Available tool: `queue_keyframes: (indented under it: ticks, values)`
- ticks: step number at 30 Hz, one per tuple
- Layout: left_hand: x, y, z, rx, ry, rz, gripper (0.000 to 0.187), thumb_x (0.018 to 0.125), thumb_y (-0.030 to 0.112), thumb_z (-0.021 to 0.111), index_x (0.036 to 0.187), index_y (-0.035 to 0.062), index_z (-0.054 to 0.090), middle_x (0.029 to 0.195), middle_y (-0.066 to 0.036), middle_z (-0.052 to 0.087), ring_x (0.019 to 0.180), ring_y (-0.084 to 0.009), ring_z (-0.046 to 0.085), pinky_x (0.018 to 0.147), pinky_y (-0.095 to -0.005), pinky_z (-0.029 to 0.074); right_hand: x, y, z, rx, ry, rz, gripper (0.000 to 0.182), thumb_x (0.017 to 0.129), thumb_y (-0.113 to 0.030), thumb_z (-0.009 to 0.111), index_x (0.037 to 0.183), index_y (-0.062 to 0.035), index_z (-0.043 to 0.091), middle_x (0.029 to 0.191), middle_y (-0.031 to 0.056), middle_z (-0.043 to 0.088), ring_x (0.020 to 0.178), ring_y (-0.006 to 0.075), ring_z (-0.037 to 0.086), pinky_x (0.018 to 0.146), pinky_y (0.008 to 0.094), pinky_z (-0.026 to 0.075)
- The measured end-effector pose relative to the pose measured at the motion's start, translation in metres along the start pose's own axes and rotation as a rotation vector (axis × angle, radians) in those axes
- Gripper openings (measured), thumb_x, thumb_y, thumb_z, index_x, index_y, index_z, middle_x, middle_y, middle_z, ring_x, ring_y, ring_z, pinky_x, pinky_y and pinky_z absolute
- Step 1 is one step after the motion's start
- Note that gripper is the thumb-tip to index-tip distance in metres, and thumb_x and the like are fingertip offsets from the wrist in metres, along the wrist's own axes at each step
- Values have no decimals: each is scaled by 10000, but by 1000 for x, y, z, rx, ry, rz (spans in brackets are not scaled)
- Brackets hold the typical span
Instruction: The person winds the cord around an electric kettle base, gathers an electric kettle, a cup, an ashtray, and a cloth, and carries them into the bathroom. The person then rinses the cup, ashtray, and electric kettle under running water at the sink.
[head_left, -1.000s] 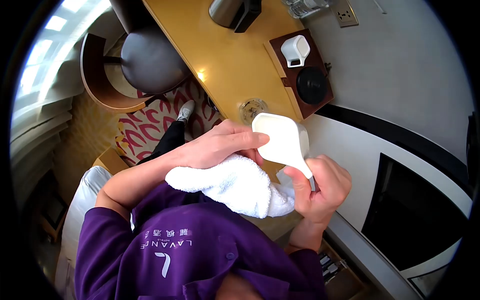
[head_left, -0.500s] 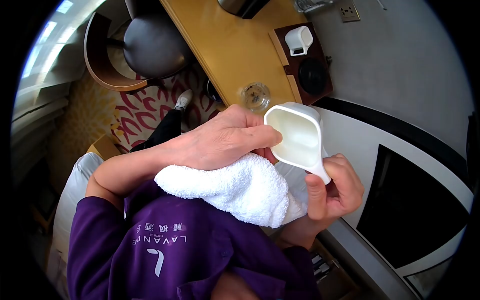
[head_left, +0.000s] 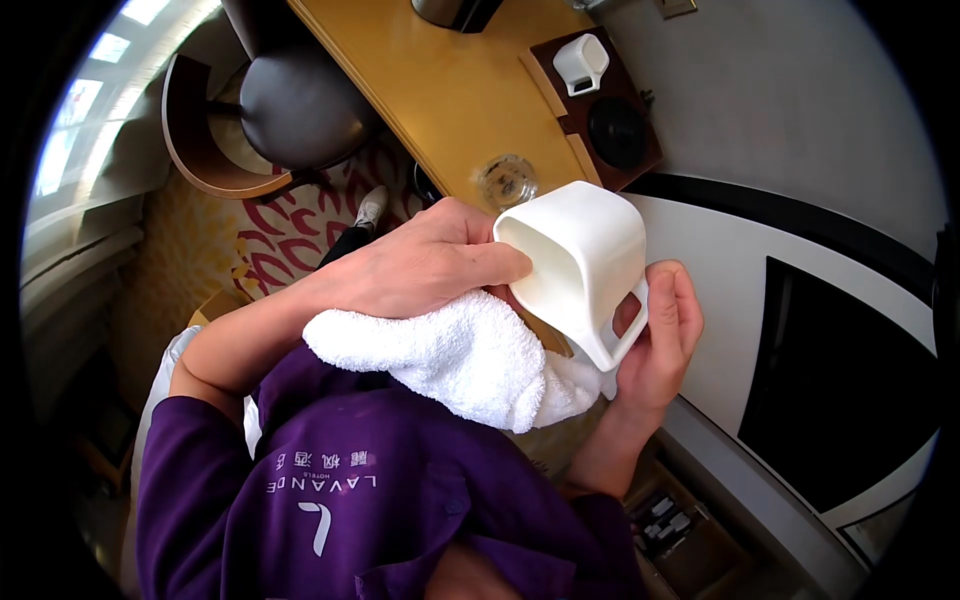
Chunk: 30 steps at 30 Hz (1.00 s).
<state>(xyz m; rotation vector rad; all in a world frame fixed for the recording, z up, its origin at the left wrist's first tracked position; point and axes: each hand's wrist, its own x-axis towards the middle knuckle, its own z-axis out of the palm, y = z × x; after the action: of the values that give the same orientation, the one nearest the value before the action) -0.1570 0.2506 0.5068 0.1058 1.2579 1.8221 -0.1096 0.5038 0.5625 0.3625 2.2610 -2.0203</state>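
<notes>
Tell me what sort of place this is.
Probably a hotel room: the purple shirt is lettered LAVANDE HOTELS, another white mug sits on a dark tray on the desk, and a cushioned chair stands beside it.

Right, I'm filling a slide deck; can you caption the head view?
Left hand and right hand hold a tilted white mug beside a white cloth, another mug beyond.

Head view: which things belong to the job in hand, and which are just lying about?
In the job, apparently:
- held white mug
- white cloth

Just lying about:
- second white mug
- round black item
- glass dish
- chair
</notes>
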Motion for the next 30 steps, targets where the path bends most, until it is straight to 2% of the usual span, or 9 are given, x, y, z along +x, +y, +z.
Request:
queue_keyframes:
  ticks: [7, 12, 15, 18, 20, 24, 26, 29, 30]
  values:
    - [3, -16, -7, -237, -1, 35, 369, 1006, 301, 627, 958, -49, 737, 819, -47, 715, 720, -67, 614, 652, -244, 498, 2, -21, 18, -68, -48, 233, 427, 1065, -292, 545, 747, -14, 609, 604, 22, 565, 451, 43, 416, 427, 207, 254]
    - [4, -20, -17, -351, 6, 93, 454, 1000, 395, 655, 977, -50, 738, 856, -76, 735, 742, -91, 648, 679, -242, 519, 7, -18, 23, 49, -54, 264, 423, 1068, -298, 537, 748, -28, 596, 589, 26, 549, 428, 59, 423, 396, 217, 251]
    - [3, -28, -25, -300, -71, 161, 380, 994, 293, 646, 1068, -73, 715, 863, -88, 734, 761, -101, 667, 696, -239, 525, 11, -16, 27, 137, -35, 296, 427, 1070, -302, 536, 736, -40, 577, 583, 21, 528, 424, 60, 407, 394, 215, 248]
    - [-6, -27, -20, -569, -156, 137, 356, 944, 142, 620, 1214, -88, 656, 868, -107, 734, 778, -108, 684, 694, -239, 523, 15, -15, 37, 215, 6, 310, 425, 1074, -305, 531, 738, -47, 561, 581, 13, 504, 425, 58, 380, 401, 212, 246]
    - [-4, -39, -20, -714, -260, 92, 513, 814, -17, 589, 1318, -109, 562, 922, -223, 735, 746, -212, 730, 685, -276, 567, 16, -11, 47, 245, 21, 303, 422, 1077, -307, 529, 743, -50, 557, 581, 9, 492, 429, 56, 364, 407, 210, 246]
    - [-6, -49, -3, -876, -422, 41, 691, 821, -15, 610, 1482, -59, 411, 900, -233, 723, 770, -221, 729, 705, -276, 560, 18, 16, 63, 287, 29, 311, 388, 1082, -325, 517, 802, -57, 527, 589, -7, 432, 476, 50, 359, 415, 217, 255]
    - [-6, -55, 2, -910, -412, 40, 629, 847, -20, 599, 1452, -37, 430, 945, -209, 719, 786, -202, 718, 714, -272, 554, 18, 22, 77, 348, 67, 364, 389, 1087, -347, 503, 816, -69, 514, 585, -9, 418, 486, 53, 352, 423, 220, 255]
    - [-3, -46, 8, -736, -43, 73, 357, 940, 21, 596, 1284, 8, 499, 1055, -143, 684, 806, -167, 680, 721, -258, 547, 12, 55, 82, 483, -29, 376, 437, 1091, -408, 481, 789, -94, 513, 583, -19, 404, 474, 70, 314, 447, 235, 263]
    - [-4, -46, 6, -730, -41, 66, 357, 940, 21, 596, 1284, 8, 499, 1055, -143, 684, 806, -167, 680, 721, -258, 547, 10, 47, 94, 419, 61, 454, 441, 1091, -421, 477, 793, -97, 515, 583, -24, 393, 481, 73, 318, 454, 233, 266]
